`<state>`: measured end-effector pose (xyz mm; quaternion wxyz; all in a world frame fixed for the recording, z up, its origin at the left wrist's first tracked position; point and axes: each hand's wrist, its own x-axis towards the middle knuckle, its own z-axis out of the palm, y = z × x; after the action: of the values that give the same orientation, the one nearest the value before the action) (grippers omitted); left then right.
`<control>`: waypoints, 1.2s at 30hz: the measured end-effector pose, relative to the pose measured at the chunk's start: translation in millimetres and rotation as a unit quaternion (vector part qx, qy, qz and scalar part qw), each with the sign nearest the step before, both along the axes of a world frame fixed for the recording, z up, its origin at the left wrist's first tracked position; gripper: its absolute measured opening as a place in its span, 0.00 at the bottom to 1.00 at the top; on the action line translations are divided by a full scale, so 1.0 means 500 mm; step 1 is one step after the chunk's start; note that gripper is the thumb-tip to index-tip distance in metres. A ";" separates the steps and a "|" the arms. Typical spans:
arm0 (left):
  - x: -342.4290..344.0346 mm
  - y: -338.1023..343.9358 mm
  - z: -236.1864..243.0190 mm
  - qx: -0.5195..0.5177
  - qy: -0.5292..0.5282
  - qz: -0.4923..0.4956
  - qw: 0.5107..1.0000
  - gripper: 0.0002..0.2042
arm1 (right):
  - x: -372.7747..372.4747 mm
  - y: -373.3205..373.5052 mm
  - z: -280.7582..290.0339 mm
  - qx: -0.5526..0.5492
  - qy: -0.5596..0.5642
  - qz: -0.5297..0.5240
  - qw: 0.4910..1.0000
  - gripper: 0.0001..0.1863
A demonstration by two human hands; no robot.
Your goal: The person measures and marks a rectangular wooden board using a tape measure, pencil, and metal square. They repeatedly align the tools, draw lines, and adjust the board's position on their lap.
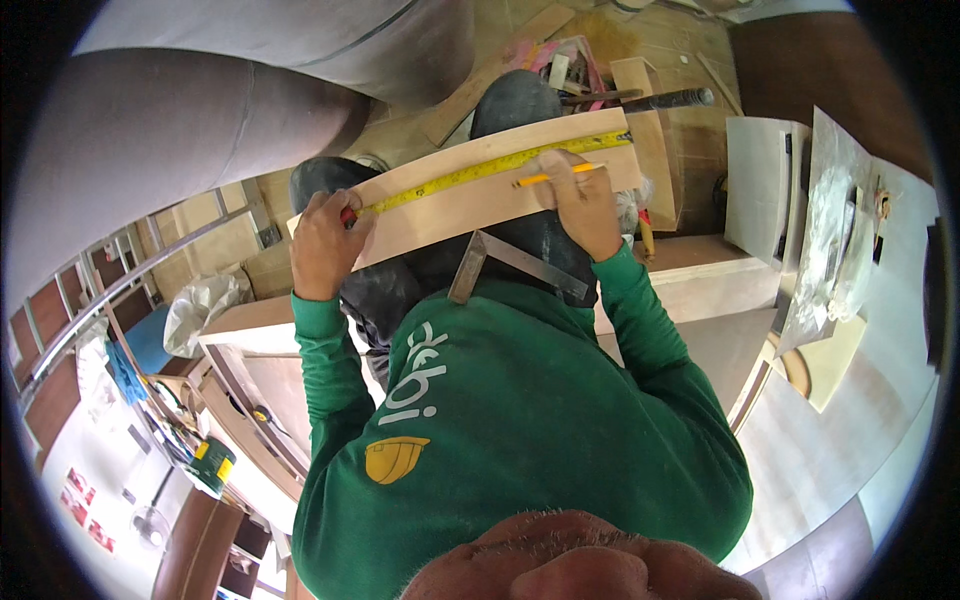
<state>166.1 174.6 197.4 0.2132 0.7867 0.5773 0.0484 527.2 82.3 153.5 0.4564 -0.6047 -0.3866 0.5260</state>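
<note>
Your closed left hand (328, 240) grips the yellow-bladed tape measure (450, 177) at the left end of the smooth wooden plank (465, 208); your half-curled right hand (582, 200) pinches a yellow pencil (533, 181) toward its right end.

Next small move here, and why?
I'd probably tip the pencil up and mark the board along the edge of the tape measure. The tape lies stretched lengthwise over the wood, the left hand holds its red end, and the right hand has the pencil near the other end, lying nearly flat rather than in a writing hold.
</note>
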 end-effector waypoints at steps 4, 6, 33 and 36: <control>-0.003 -0.007 -0.003 -0.014 -0.002 0.008 1.000 0.11 | -0.005 0.015 -0.008 0.078 -0.065 0.034 0.994 0.13; -0.006 -0.012 0.000 -0.009 0.013 0.019 1.000 0.12 | -0.004 0.024 -0.009 0.109 -0.080 0.043 0.990 0.11; -0.005 0.013 -0.008 -0.018 0.026 0.001 0.999 0.13 | 0.014 0.020 -0.008 0.102 -0.111 0.119 0.981 0.08; -0.003 0.012 -0.002 -0.028 0.045 0.004 0.999 0.14 | 0.014 0.018 0.001 0.101 -0.130 0.141 0.976 0.09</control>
<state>164.7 180.8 196.5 0.2087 0.7796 0.5904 -0.0029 534.3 91.4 154.0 0.3818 -0.5585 -0.5749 0.4601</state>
